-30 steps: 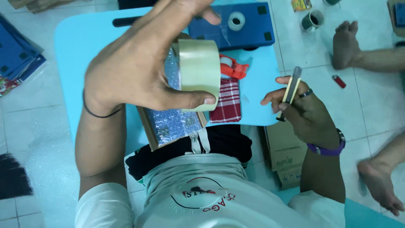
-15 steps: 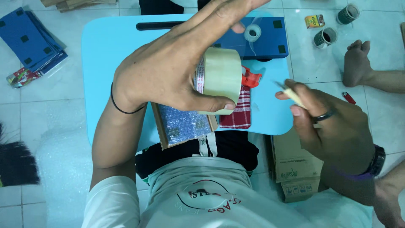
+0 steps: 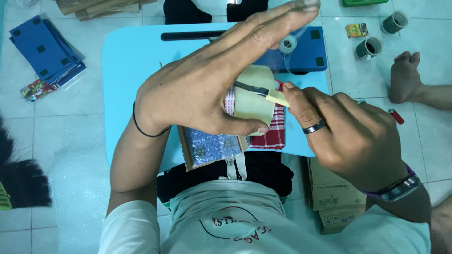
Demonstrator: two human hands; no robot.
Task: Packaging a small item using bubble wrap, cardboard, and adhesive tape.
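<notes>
A tape roll (image 3: 254, 101) hangs over the table (image 3: 132, 61), apparently above a parcel (image 3: 209, 148).

I have a single view, from the camera worn on the head, and it looks almost straight down. It sits close: the left hand (image 3: 202, 89) and right hand (image 3: 348, 136) fill the middle of the picture, raised between the lens and the light blue counter (image 3: 132, 61). The bottom edge takes in the wearer's own chest and white shirt (image 3: 245, 221), so the lens tilts slightly back toward the body. Around the counter I see the tiled floor (image 3: 66, 136) out to each side, with another person's bare foot (image 3: 405, 77) at the right. No second view overlaps this one.
</notes>
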